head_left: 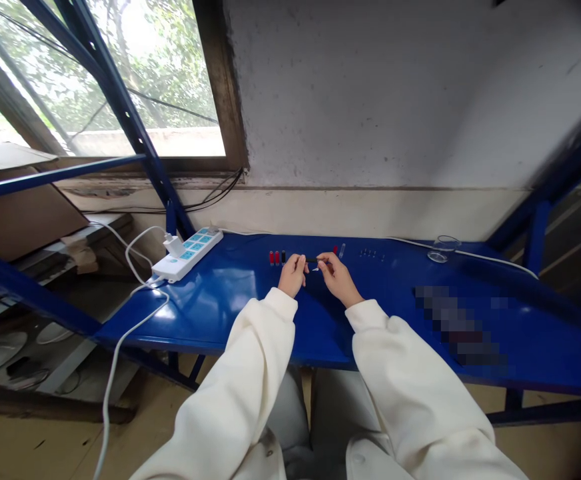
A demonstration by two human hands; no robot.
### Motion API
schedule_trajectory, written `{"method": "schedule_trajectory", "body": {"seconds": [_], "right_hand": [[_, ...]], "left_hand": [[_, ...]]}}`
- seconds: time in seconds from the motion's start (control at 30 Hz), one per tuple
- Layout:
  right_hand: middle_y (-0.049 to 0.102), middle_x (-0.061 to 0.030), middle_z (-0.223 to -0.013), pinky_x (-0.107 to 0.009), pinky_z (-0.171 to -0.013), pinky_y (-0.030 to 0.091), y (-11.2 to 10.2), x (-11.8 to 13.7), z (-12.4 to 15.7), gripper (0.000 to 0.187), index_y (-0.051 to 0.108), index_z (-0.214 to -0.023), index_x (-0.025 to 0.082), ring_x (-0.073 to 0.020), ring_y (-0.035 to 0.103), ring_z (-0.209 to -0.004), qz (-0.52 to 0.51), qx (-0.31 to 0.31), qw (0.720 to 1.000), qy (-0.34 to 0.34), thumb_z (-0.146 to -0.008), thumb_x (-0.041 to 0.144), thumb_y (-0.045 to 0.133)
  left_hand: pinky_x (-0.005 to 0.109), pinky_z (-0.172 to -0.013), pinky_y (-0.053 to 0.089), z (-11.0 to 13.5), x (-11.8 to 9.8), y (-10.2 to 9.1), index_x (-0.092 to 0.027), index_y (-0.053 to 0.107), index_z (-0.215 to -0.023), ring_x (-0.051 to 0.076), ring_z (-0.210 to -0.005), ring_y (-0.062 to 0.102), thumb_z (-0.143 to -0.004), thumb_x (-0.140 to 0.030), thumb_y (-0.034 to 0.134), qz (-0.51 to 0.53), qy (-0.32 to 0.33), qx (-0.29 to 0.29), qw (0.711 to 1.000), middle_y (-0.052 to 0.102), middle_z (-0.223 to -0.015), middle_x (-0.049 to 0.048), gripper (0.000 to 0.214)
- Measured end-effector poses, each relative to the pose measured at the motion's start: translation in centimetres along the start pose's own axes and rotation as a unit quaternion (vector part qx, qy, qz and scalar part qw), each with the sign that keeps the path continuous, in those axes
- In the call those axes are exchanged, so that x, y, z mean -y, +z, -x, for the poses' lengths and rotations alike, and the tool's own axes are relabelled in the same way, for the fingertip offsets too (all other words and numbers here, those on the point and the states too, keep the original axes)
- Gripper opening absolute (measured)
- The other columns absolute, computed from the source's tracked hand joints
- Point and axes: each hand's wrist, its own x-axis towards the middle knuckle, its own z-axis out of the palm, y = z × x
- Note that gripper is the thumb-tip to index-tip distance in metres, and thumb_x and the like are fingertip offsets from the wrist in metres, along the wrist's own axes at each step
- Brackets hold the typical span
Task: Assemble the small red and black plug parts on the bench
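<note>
Above the blue tabletop, my left hand (293, 274) pinches one end of a thin black stick (311, 260). The fingers of my right hand (339, 278) are closed on its other end, so it lies level between both hands. Its exact kind is too small to make out. A small whitish bit (315, 269) shows just below the stick; I cannot tell whether it is held. Beside my left hand stand two short red tubes (274, 258) and a black tube (283, 257). Behind my right hand are a red piece (335, 250) and a clear tube (342, 251).
Several tiny pieces (369, 253) lie right of my hands. Farther right is a clear glass cup (441, 251) by a white cable. A white power strip (188, 257) with a plugged-in charger sits at left. A blurred-out dark object (458, 327) lies at right.
</note>
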Motion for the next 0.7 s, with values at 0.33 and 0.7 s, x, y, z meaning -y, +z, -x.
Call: {"method": "schedule_trajectory", "body": {"seconds": [0.33,0.7], "right_hand": [[0.056,-0.0007,-0.064,-0.023,-0.054,0.038,-0.14,-0.22,0.06,0.040,0.050,-0.070,0.020,-0.0111,0.050,-0.053,0.015,-0.010,0.998,0.063,-0.085,0.051,0.029],[0.049,0.0009,-0.054,-0.023,-0.051,0.035,-0.03,0.56,0.08,0.039,0.046,-0.064,0.020,-0.0111,0.046,-0.051,-0.011,-0.005,0.999,0.044,-0.084,0.050,0.033]], "left_hand": [[0.017,-0.033,0.034,-0.25,0.23,-0.15,-0.015,0.049,-0.090,0.001,-0.032,0.042,-0.079,-0.043,0.049,0.036,0.006,0.035,0.999,0.055,-0.071,-0.0016,0.030],[0.018,-0.036,0.033,0.15,0.33,-0.08,-0.018,0.045,-0.077,0.002,-0.031,0.041,-0.086,-0.045,0.032,-0.046,-0.001,0.021,0.999,0.053,-0.064,-0.0046,0.032]]}}
